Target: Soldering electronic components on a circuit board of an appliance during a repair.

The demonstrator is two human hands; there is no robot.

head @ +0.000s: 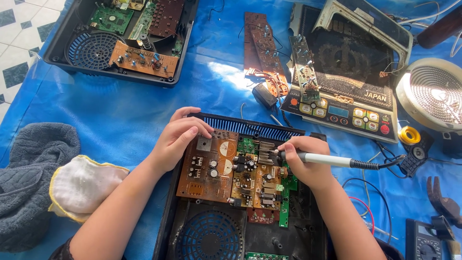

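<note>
My right hand (308, 161) is closed around the white barrel of a soldering iron (327, 159), held like a pen, its tip pointing left onto the brown circuit board (226, 173) just beside the finned heat sink (265, 153). The iron's black cord (380, 165) runs off to the right. My left hand (177, 137) grips nothing — its fingers curl down and press on the board's upper left corner. The board lies in an open black casing (192, 231) on the blue tarp (125, 110) — directly under both hands, between them. A grey towel (29, 178) lies well to the left.
</note>
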